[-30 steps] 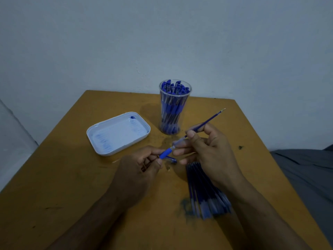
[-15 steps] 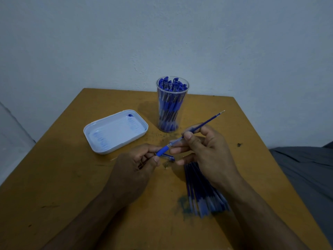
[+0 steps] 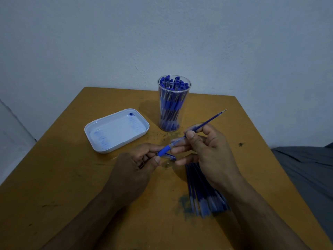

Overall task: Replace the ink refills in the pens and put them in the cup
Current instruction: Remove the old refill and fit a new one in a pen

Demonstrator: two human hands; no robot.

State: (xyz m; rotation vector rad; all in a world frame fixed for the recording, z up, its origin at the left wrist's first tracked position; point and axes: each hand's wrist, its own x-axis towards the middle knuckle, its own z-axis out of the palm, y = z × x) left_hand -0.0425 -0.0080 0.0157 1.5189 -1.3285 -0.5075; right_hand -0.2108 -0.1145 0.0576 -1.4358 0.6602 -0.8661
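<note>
My left hand [image 3: 133, 170] pinches the blue rubber grip end of a clear pen barrel [image 3: 164, 150] just above the table. My right hand [image 3: 207, 154] pinches a thin blue ink refill [image 3: 210, 120] between thumb and forefinger. The refill lies in line with the barrel, its metal tip pointing up and to the right. A blue pen cap [image 3: 170, 157] lies under the barrel, and a small metal tip piece [image 3: 167, 165] sits on the table between my hands. A clear cup [image 3: 173, 105] packed with several blue pens stands behind my hands.
A bundle of several blue refills [image 3: 203, 197] lies on the wooden table [image 3: 72, 186], partly under my right wrist. A white tray [image 3: 108, 147] with ink stains sits at the left. The wall runs close behind the table, and grey fabric [image 3: 306, 168] lies off its right edge.
Both hands stay almost where they were, keeping hold of the barrel and the refill. Only the view has shifted slightly.
</note>
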